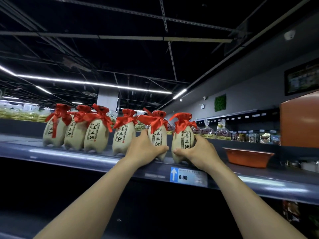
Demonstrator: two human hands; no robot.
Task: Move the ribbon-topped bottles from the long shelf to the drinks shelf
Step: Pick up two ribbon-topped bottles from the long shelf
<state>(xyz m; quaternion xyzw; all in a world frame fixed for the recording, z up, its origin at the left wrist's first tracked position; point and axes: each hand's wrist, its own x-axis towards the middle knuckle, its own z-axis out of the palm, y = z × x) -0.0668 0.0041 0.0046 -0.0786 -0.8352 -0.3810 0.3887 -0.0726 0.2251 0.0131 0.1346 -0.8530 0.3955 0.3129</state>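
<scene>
Several beige bottles with red ribbon tops and black lettering stand in a row on a long dark shelf (86, 156). My left hand (143, 150) wraps the lower body of the second bottle from the right (158, 133). My right hand (196, 150) grips the rightmost bottle (183, 135) from its right side. Both bottles still stand on the shelf. Further left is a single bottle (123, 135), then a tight group of three (77, 131).
An orange plastic basin (248, 156) sits on the same shelf to the right. A blue price tag reading 6.00 (188, 176) is on the shelf edge below my hands. Bagged goods (222, 131) fill shelves behind. An orange panel (299, 121) stands at far right.
</scene>
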